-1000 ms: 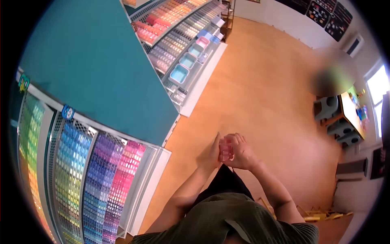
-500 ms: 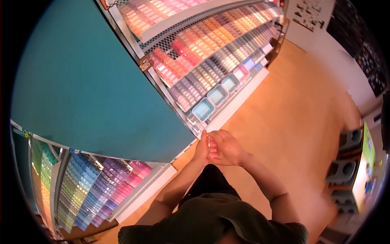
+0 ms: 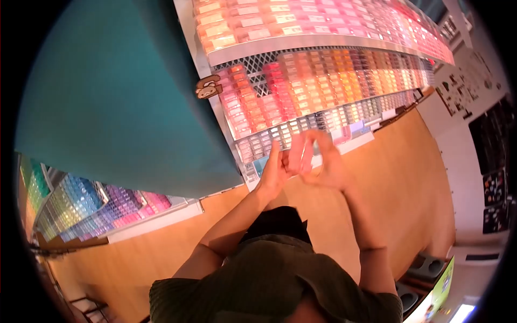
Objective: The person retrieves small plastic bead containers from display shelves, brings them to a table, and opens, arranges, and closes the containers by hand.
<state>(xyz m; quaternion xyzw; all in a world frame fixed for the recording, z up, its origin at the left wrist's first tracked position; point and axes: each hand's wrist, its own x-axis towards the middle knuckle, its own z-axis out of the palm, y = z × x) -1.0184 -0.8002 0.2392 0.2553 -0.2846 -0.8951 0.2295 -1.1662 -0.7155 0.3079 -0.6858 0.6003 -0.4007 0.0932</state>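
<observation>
Both of my hands are raised before a tiered rack (image 3: pixel 323 40) filled with rows of small clear boxes in pink, red and orange. My left hand (image 3: pixel 273 175) is wrapped at the side of some clear pink boxes (image 3: pixel 297 155), its thumb pointing up. My right hand (image 3: pixel 329 167) is at their other side, fingers curved around a pink piece and blurred by motion. How many boxes there are cannot be made out. A gap with bare mesh (image 3: pixel 260 81) shows among the red boxes on the middle tier.
A teal panel (image 3: pixel 107 102) fills the left side, with a brown bear figure (image 3: pixel 208 87) at its edge. Below it stands a rack of blue, green and purple boxes (image 3: pixel 86 199). Grey stools (image 3: pixel 428 267) and a green-topped table (image 3: pixel 439 288) are at the lower right.
The view has turned and come closer to the pink and orange rack. My hands have risen with the pink boxes, and my right hand's fingers have lifted and curved over them.
</observation>
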